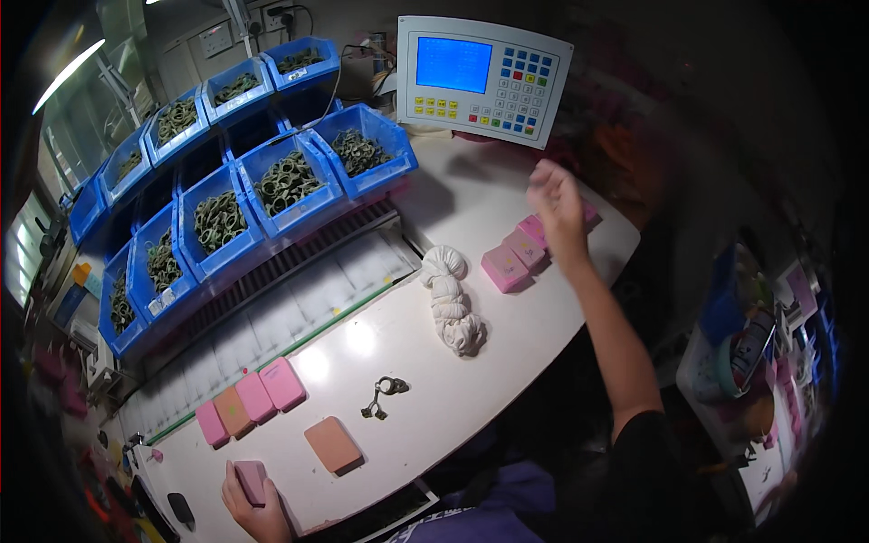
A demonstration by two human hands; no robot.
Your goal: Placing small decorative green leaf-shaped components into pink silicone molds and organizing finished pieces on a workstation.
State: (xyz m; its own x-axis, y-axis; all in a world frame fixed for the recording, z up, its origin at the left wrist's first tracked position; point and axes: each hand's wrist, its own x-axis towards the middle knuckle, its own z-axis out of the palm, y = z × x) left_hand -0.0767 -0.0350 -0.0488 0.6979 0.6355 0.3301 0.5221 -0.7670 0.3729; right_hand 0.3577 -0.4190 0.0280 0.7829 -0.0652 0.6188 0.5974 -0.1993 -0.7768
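At the near left of the table, my left hand (257,513) is closed around a dull pink block (252,483), fingers on one side and thumb on the other. My right hand (558,210) is raised at the far right, by a row of pink blocks (506,267). Its fingers look bent but are blurred, so whether they hold anything does not show. An orange-brown block (333,444) lies flat to the right of my left hand. Beyond it sits a row of pink and brown blocks (282,384). A few small dark metal ring pieces (386,387) lie mid-table.
Blue bins (218,226) full of small metal rings stand in two tiers at the back left. A knotted white cloth (447,303) lies between my hands. A keypad panel with a blue screen (482,80) stands at the back. The white table (507,362) has a curved near edge.
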